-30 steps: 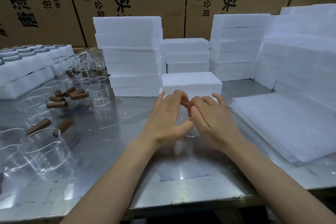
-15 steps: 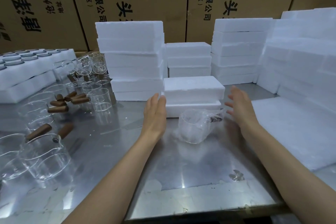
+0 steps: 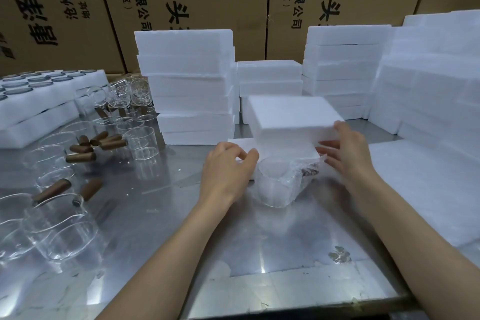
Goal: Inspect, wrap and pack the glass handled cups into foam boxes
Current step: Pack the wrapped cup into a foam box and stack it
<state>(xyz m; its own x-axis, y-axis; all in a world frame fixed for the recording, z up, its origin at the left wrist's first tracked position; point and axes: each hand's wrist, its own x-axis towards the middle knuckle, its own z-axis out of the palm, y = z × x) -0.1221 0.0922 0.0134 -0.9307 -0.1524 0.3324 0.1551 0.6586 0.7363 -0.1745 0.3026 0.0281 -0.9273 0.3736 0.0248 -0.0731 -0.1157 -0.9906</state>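
A glass cup wrapped in clear film [image 3: 279,184] stands on the steel table [image 3: 161,215] between my hands, its brown handle pointing right. Just behind it lies a white foam box: a lower half [image 3: 285,152] and a lid [image 3: 291,118] raised and tilted above it. My right hand [image 3: 345,153] grips the lid's right front corner, thumb under, fingers over the edge. My left hand [image 3: 227,166] rests with curled fingers on the lower half's left front corner.
Several unwrapped glass cups with brown handles [image 3: 52,226] crowd the table's left side. Foam trays with lids [image 3: 39,101] sit far left. Stacks of foam boxes [image 3: 187,86] line the back and right. White foam sheets [image 3: 428,189] lie at right. Cardboard cartons stand behind.
My hands let go of the wrapped cup and left it standing on the table. They moved forward to the foam box, and the right hand has lifted its lid.
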